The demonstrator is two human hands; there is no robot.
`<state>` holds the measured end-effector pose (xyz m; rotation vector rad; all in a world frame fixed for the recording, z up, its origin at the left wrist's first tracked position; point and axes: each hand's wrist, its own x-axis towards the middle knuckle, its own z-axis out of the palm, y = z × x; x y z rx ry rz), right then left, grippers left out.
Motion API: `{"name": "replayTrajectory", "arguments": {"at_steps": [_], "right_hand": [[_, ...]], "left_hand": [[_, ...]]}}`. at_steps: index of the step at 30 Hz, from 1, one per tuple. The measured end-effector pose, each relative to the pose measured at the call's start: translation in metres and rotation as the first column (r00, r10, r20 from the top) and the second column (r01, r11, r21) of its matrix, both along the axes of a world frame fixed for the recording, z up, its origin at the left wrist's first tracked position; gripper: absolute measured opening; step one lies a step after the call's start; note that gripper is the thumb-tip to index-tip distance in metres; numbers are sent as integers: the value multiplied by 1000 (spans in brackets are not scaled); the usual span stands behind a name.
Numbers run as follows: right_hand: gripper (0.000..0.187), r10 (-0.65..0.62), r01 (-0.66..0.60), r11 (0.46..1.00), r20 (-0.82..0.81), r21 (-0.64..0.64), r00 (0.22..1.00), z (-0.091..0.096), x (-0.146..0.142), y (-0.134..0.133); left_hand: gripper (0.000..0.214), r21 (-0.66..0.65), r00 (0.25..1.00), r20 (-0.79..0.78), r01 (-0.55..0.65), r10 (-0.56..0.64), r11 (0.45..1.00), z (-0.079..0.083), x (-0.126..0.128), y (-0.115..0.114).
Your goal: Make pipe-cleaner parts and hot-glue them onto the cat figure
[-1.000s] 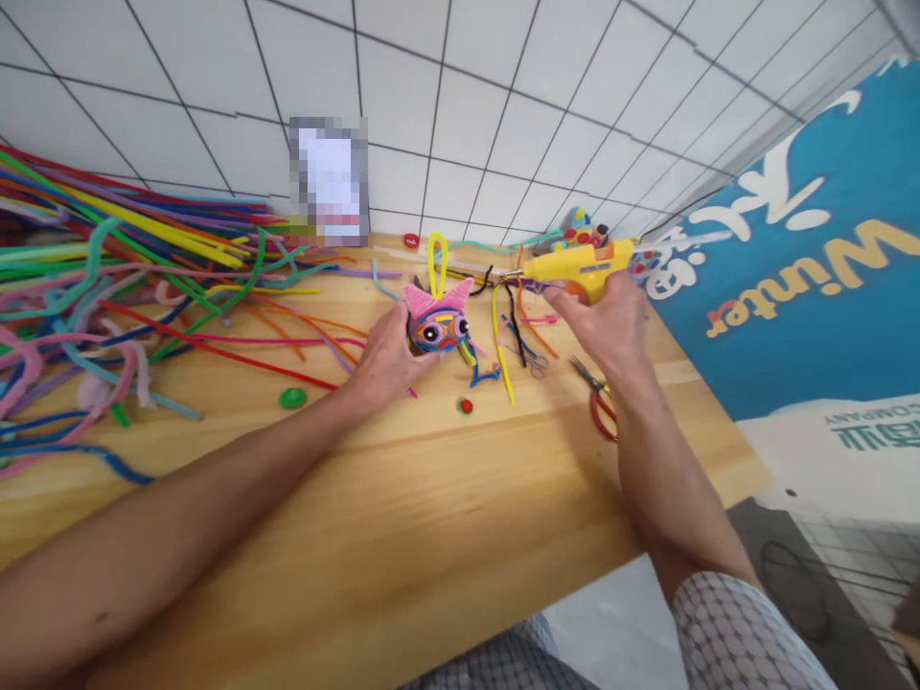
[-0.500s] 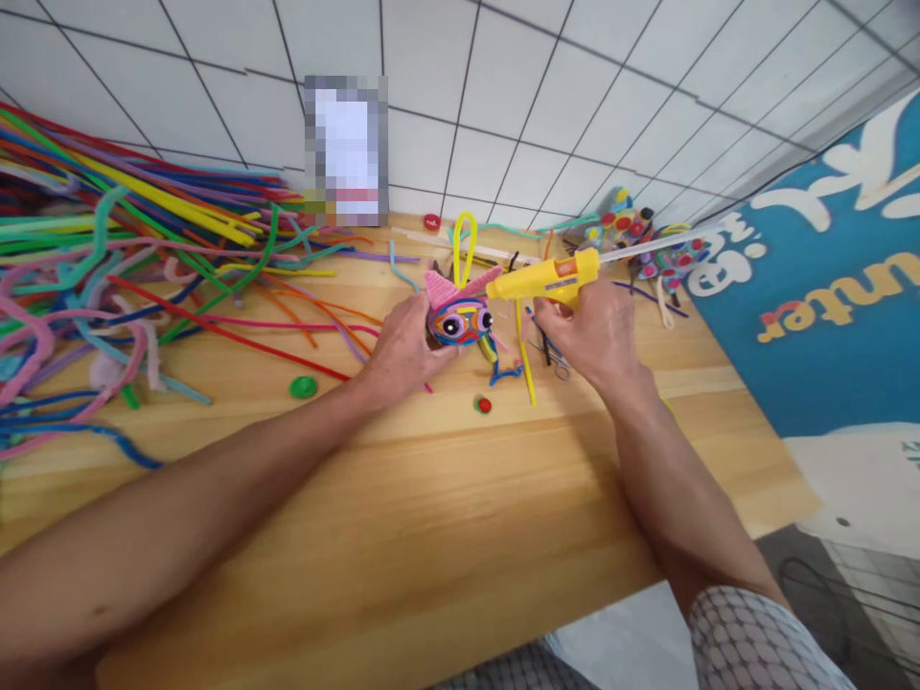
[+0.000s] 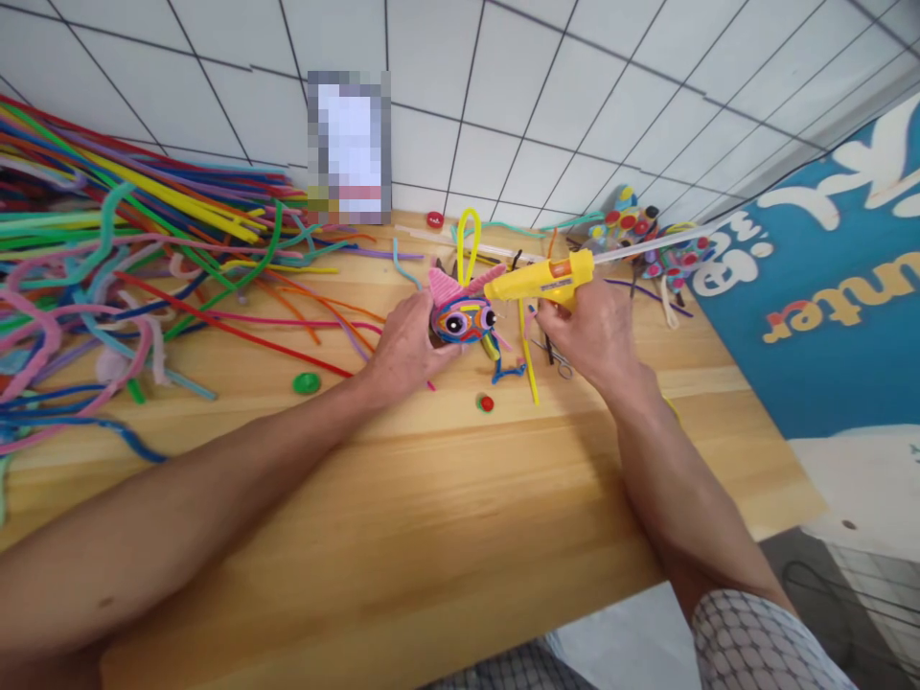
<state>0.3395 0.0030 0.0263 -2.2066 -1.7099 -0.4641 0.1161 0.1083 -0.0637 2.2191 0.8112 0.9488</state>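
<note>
While the left hand (image 3: 406, 355) clasps a figure (image 3: 469, 321) and the right (image 3: 593, 331) a glue gun (image 3: 532, 281), a banner (image 3: 834, 355) reads "nter".

At lower centre, the tabletop (image 3: 431, 537) was smooth, faintly glossy wood. At left, the pipe cleaners (image 3: 179, 201) looked fuzzy and matt. Near centre, the glue gun (image 3: 530, 280) looked like smooth plastic, and the figure (image 3: 471, 323) had glossy eyes (image 3: 453, 324).

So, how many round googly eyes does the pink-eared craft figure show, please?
2: one eye nearer the left hand, the other eye nearer the yellow glue gun; others may be hidden.
</note>
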Motion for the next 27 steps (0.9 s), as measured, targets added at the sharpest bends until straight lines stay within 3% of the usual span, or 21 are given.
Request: {"name": "replayTrajectory", "arguments": {"at_steps": [27], "right_hand": [[18, -39, 40, 999, 41, -11, 998, 0, -1, 0]], "left_hand": [[52, 5, 1000, 22, 2, -2, 1000, -1, 2, -1]]}}
